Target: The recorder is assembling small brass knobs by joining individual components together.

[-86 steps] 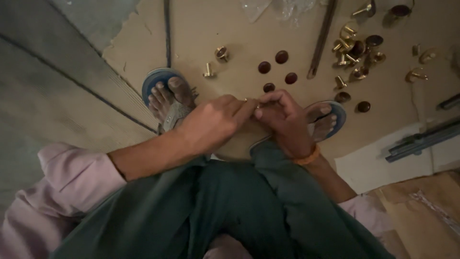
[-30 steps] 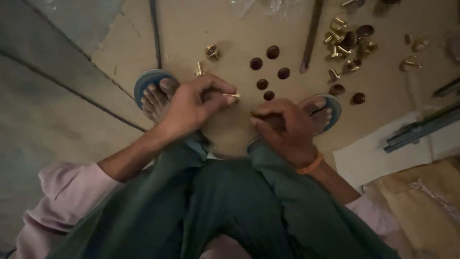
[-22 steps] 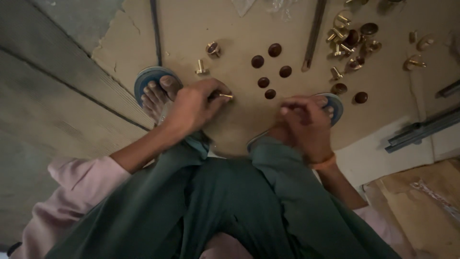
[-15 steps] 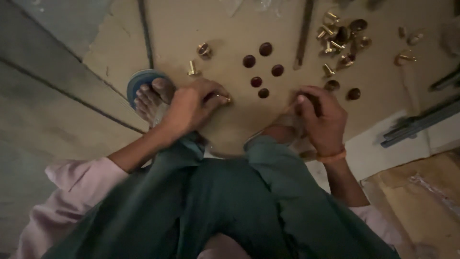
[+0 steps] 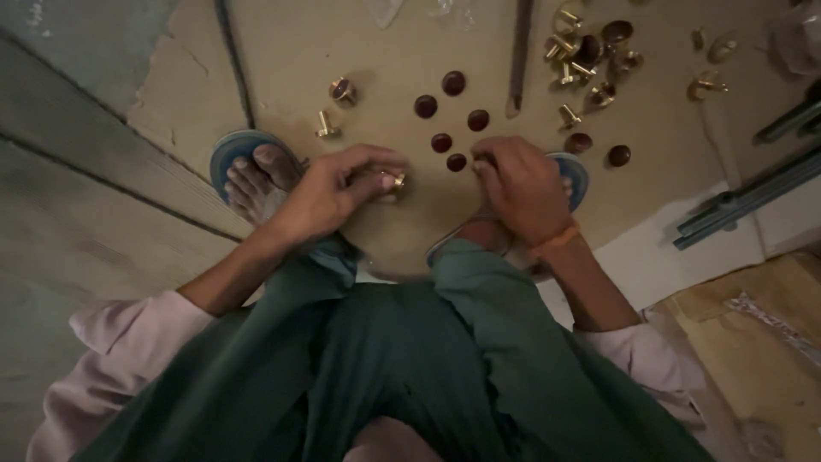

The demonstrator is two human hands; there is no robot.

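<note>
At the far left we see bare grey floor and the edge of a tan board (image 5: pixel 342 34) on which everything else lies. Our left foot in a blue sandal (image 5: pixel 244 162) rests at that edge, and just above it sit two loose brass fittings (image 5: pixel 335 107), apart from each other.

Next comes our left hand (image 5: pixel 329 192), curled with thumb and fingertips pinched together around a small brass fitting (image 5: pixel 395 180); the piece is held just off the board, near the middle, beside the nearest discs.

To its right we find a cluster of dark red round discs (image 5: pixel 451 83) lying flat on the board, five of them close together, none touching another as far as we can tell.

Our right hand (image 5: pixel 522 184), an orange band (image 5: pixel 556 242) at its wrist, is lowered palm down with fingers bent towards the lowest discs; the fingertips are at the discs, but we cannot tell whether they grip one. It covers most of our right foot and its blue sandal (image 5: pixel 575 175).

Above it a thin dark rod (image 5: pixel 518 56) lies on the board, then a heap of brass fittings (image 5: pixel 590 51) with two more dark discs (image 5: pixel 599 150) below. At the far right lie grey metal rails (image 5: pixel 744 201) and brown cardboard (image 5: pixel 761 325).
</note>
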